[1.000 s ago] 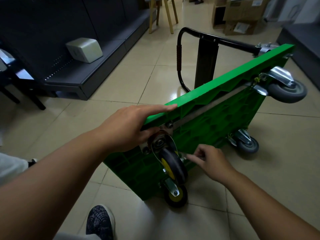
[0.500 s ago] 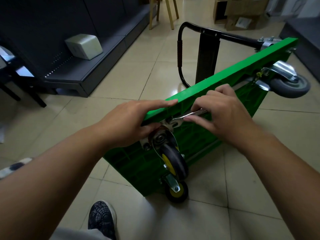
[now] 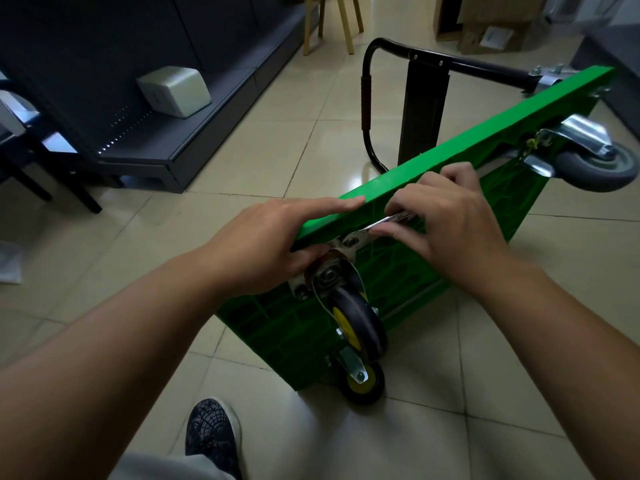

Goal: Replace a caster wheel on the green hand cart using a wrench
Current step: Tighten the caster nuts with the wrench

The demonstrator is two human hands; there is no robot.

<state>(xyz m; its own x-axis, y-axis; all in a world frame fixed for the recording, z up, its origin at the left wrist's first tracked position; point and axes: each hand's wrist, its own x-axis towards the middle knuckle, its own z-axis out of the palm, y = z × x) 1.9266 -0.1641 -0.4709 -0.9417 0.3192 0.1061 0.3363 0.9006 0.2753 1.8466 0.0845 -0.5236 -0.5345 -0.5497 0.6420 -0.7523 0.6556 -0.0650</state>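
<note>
The green hand cart (image 3: 485, 140) stands tipped on its long edge, underside facing me. My left hand (image 3: 273, 244) grips the near upper edge, fingers flat along the top and thumb under by the caster plate. A black caster wheel with a yellow hub (image 3: 356, 320) hangs from that plate. My right hand (image 3: 446, 216) pinches a silver wrench (image 3: 384, 223) whose head sits on a bolt (image 3: 351, 241) at the plate's upper corner. A second yellow-hub caster (image 3: 362, 381) touches the floor below. A grey caster (image 3: 599, 161) sticks out at the far end.
The cart's black folded handle (image 3: 415, 64) lies beyond on the tiled floor. A dark low shelf (image 3: 166, 147) with a pale box (image 3: 175, 90) runs along the left. Wooden chair legs (image 3: 343, 22) and cardboard boxes (image 3: 491, 26) stand at the back. My shoe (image 3: 211, 438) is near the bottom.
My right hand rose from beside the lower caster to the upper plate and set the wrench on the bolt. My left hand kept its grip on the cart edge.
</note>
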